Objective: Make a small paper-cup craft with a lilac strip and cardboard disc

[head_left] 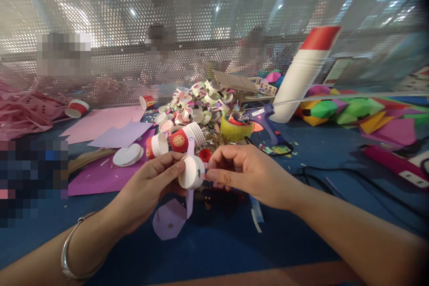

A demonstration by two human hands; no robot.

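My left hand point(147, 183) grips a small white paper cup base point(190, 172) by its rim, thumb on the flat round face. Lilac paper strips point(190, 203) stick out above and below it. On its right side, the thumb and fingers of my right hand point(250, 174) are pinched together at a short pale paper strip point(203, 174), partly hidden by the fingertips. Beneath my hands lies a lilac paper polygon point(170, 220) on the blue table. Red-and-white paper cups point(182, 138) lie on their sides just behind.
A heap of cut cup pieces point(201, 103) fills the back. To its right a blue glue gun point(264, 120) rests at a yellow-green bowl point(234, 130). A tall cup stack point(301, 76) leans behind. Black cables point(321, 174) and a power strip point(395, 165) lie right; purple paper point(100, 178) lies left.
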